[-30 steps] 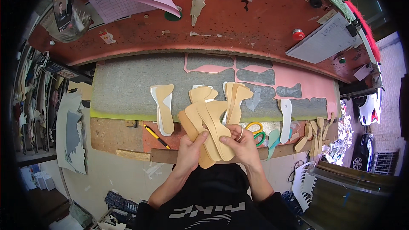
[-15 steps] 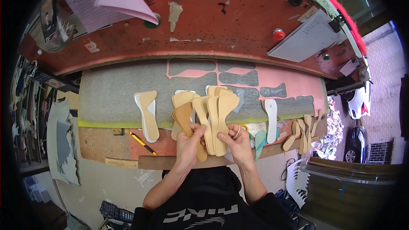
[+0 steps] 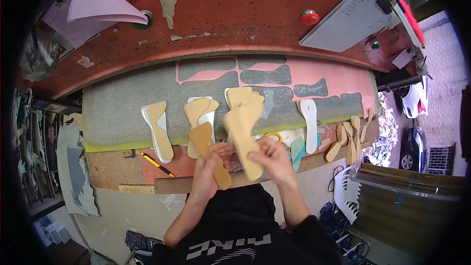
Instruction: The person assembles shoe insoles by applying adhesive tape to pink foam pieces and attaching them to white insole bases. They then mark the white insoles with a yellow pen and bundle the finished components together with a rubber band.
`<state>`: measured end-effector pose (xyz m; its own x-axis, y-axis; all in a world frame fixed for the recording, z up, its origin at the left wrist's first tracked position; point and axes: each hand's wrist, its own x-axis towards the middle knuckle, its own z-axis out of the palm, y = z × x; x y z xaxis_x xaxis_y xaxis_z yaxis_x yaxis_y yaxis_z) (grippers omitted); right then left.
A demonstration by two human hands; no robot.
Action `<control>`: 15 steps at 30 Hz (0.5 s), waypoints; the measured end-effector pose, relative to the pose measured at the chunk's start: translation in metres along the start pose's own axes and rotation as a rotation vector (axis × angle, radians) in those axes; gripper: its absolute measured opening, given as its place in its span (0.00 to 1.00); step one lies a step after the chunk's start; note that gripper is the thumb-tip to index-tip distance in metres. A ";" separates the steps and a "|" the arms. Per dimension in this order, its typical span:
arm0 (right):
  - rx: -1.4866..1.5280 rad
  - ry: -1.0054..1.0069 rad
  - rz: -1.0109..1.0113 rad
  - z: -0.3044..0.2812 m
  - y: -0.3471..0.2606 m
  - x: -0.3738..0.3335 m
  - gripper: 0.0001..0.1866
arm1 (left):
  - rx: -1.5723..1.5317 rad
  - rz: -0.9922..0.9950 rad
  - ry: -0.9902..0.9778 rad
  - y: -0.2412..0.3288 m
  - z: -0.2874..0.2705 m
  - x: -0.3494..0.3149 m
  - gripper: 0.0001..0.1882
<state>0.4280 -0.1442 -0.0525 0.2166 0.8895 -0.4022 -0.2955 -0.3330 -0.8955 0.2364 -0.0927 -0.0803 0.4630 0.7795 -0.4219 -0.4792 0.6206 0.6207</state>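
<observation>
My left hand (image 3: 208, 169) is closed on a darker tan insole (image 3: 200, 140), held upright at the table's front edge. In my right hand (image 3: 275, 161) is a stack of paler beige insoles (image 3: 241, 130), gripped near the lower end and smeared by motion. Left-hand fingertips come close to that stack; whether they touch it I cannot tell. Behind my hands lie piles of insoles: a white and beige pair (image 3: 158, 130) at left, a middle pile (image 3: 197, 107) and a third pile (image 3: 239, 97), partly hidden by the stack.
A single white insole (image 3: 308, 122) lies to the right, beside teal pieces (image 3: 298, 149). Farther right are several beige insoles (image 3: 351, 137). A yellow-black cutter or marker (image 3: 158, 164) lies at left. Pink sheet with cutouts (image 3: 343, 76) covers the back. A red beam (image 3: 221, 29) spans above, bearing a red button (image 3: 310, 17).
The darker insole, earlier beside the beige stack, is now apart from it in my left hand. My right hand now holds the stack alone. The whole view has shifted slightly.
</observation>
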 end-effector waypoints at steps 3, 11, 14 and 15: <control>0.075 -0.202 -0.022 0.039 0.033 -0.015 0.12 | 0.169 -0.026 0.009 0.006 0.017 -0.009 0.17; -0.086 -0.217 0.021 0.057 0.031 -0.033 0.37 | 0.567 0.090 -0.006 0.032 -0.037 -0.048 0.14; 0.291 -0.423 -0.040 0.058 0.028 -0.033 0.49 | 0.613 -0.257 -0.224 0.034 -0.057 -0.064 0.12; 0.351 -0.463 -0.060 0.060 0.025 -0.033 0.50 | 0.583 -0.262 -0.274 0.033 -0.061 -0.067 0.13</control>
<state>0.3576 -0.1637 -0.0505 -0.1634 0.9739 -0.1573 -0.6028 -0.2248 -0.7656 0.1447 -0.1191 -0.0722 0.7169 0.5131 -0.4720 0.1170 0.5789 0.8069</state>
